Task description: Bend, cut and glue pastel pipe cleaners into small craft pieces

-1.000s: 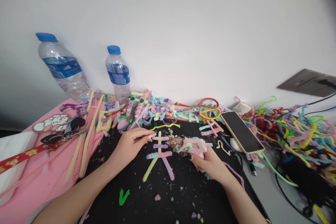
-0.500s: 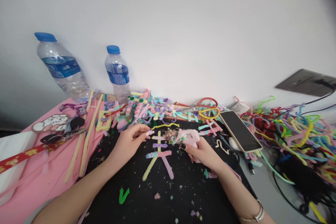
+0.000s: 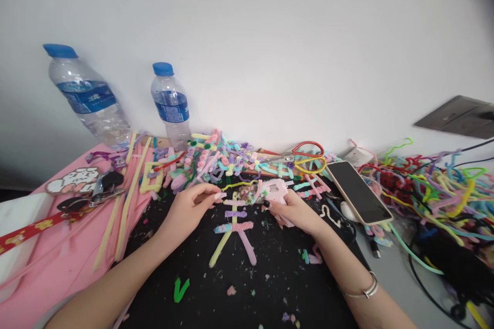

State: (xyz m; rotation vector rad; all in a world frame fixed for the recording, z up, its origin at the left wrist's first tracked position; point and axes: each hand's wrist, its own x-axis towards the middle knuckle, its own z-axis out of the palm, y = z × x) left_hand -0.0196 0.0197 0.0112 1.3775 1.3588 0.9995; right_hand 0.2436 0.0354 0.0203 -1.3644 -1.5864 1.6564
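Pinched together, the fingers of my left hand (image 3: 193, 208) are on the left end of a thin, wavy yellow pipe cleaner (image 3: 237, 184); the exact contact is partly hidden. My right hand (image 3: 295, 211) is closed around a pink glue gun (image 3: 273, 191), its front pointing left and matted with coloured fuzz (image 3: 250, 193). Below the fuzz lies a stick-like figure of pipe cleaners (image 3: 233, 227), with a yellow upright, purple and pink-blue crossbars, and two splayed legs, yellow and lilac. The figure's top end sits close to my left fingertips and the gun's front.
Scissors (image 3: 309, 157) lie on a heap of fuzzy pieces (image 3: 216, 159) along the wall. Two water bottles (image 3: 172, 108) stand behind. A phone (image 3: 360, 193) and tangled pipe cleaners (image 3: 432, 185) are at right. A green V-shaped piece (image 3: 180, 289) lies on the black mat (image 3: 216, 303).
The glue gun in my right hand has moved slightly up and left, its fuzzy front now over the yellow pipe cleaner's right end. My left hand stays nearly in place. The view has shifted slightly.
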